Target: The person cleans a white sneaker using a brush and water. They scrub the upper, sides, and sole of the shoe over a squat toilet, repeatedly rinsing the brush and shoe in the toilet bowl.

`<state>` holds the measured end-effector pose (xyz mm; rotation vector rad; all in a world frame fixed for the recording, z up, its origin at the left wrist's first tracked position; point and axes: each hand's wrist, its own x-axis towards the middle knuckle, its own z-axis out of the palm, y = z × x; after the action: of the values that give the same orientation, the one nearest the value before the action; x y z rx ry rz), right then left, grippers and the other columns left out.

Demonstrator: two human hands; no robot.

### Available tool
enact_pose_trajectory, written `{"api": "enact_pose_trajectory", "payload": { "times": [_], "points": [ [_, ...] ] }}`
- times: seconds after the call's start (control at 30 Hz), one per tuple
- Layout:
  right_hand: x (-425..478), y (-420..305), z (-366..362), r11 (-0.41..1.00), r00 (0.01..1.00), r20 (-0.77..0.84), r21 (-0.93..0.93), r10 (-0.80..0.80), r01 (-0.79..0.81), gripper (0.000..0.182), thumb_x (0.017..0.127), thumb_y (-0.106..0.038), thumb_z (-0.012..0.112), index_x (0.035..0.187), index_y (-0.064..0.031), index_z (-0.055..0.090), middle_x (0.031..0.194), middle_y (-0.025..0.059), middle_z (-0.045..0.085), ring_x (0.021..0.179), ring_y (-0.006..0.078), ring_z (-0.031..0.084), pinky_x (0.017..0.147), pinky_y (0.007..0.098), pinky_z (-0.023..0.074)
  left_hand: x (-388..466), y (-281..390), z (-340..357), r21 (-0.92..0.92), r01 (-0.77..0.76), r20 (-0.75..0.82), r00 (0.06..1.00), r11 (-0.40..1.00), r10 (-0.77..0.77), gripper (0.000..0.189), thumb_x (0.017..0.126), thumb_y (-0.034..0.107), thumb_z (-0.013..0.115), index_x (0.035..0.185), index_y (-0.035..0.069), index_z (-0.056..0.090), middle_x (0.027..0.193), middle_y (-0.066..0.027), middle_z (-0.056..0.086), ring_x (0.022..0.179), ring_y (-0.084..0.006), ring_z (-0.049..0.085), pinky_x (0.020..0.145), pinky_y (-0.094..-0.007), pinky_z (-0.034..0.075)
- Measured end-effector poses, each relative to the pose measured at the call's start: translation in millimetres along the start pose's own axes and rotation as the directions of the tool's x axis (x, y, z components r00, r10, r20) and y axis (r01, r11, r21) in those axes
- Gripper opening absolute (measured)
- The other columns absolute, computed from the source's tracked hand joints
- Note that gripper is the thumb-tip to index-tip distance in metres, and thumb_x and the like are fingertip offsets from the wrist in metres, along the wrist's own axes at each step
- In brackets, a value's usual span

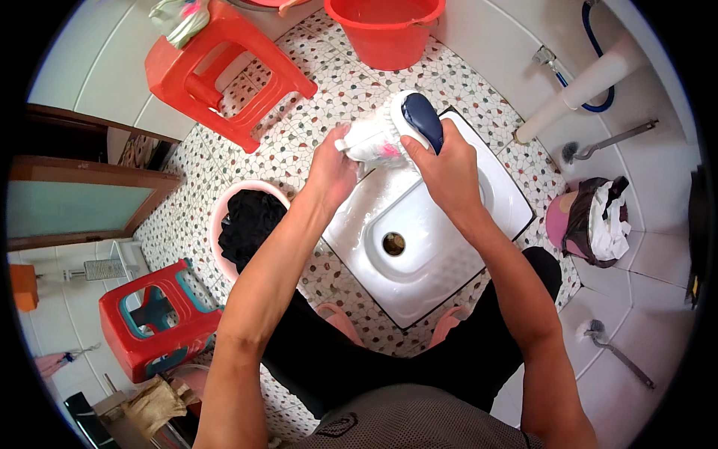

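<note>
My right hand (454, 174) grips the dark blue handle of a white-and-blue scrubbing brush (415, 118). Its white bristles press against a wet white shoe or cloth item (370, 140) with a pink patch; which of the two cannot be told. My left hand (335, 168) holds the left end of that white item, its fingers partly hidden. Both hands are above the upper left edge of a white squat toilet (348, 216), whose round drain hole shows near its middle. Left of my left forearm, black cloth (249, 224) lies in a pink basin (217, 236).
A red stool (247, 33) stands at the upper left, a red bucket (387, 45) at the top, and stacked stools (118, 331) at the lower left. A lined waste bin (558, 224) stands by the right wall, below a white pipe (561, 109).
</note>
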<state>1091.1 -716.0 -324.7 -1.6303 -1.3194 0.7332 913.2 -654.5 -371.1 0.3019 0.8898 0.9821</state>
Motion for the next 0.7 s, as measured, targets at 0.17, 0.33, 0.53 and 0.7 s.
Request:
{"api": "enact_pose_trajectory", "payload": {
  "times": [0.17,0.33,0.53,0.7],
  "points": [
    [10,20,-1,0.996,0.998,-0.006,-0.055,0.069,-0.069,0.036,0.083,-0.027,0.075,0.088,0.004,0.057,0.069,0.021,0.066,0.064,0.0354,0.068,0.058,0.0419,0.0514,-17,-12,22,-0.015,0.003,-0.03,1.0,1.0,-0.003,0.037,0.104,0.023,0.038,0.126,-0.004,0.051,0.123,-0.0156,0.061,0.115,-0.0262,0.059,0.106,-0.039,0.043],
    [3,23,20,0.998,0.999,0.037,-0.062,0.029,-0.027,0.039,0.081,-0.03,0.075,0.093,0.0027,0.057,0.076,0.0266,0.066,0.074,0.045,0.066,0.067,0.0501,0.0516,-5,-21,9,-0.034,-0.042,-0.014,0.999,0.999,0.042,0.024,0.102,0.02,0.043,0.114,0.004,0.057,0.1,-0.0064,0.066,0.088,-0.0177,0.062,0.082,-0.0309,0.052],
    [-17,14,26,0.971,0.991,0.131,-0.234,-0.012,0.042,0.039,0.084,-0.032,0.072,0.102,-0.0009,0.056,0.075,0.0243,0.067,0.074,0.0435,0.067,0.066,0.052,0.0508,2,-22,16,-0.115,0.011,-0.115,0.993,0.993,-0.024,0.029,0.105,0.023,0.037,0.111,0.004,0.058,0.103,-0.0092,0.066,0.084,-0.0163,0.063,0.07,-0.0292,0.049],
    [7,11,26,0.974,0.992,0.036,-0.192,-0.117,0.122,0.035,0.082,-0.026,0.075,0.087,0.0028,0.056,0.069,0.023,0.065,0.067,0.0431,0.066,0.06,0.0495,0.0504,0,-49,2,0.004,0.039,-0.079,0.996,0.999,-0.038,0.026,0.104,0.021,0.037,0.108,0.005,0.058,0.094,-0.0075,0.064,0.075,-0.0176,0.058,0.065,-0.0316,0.047]
  ]
}}
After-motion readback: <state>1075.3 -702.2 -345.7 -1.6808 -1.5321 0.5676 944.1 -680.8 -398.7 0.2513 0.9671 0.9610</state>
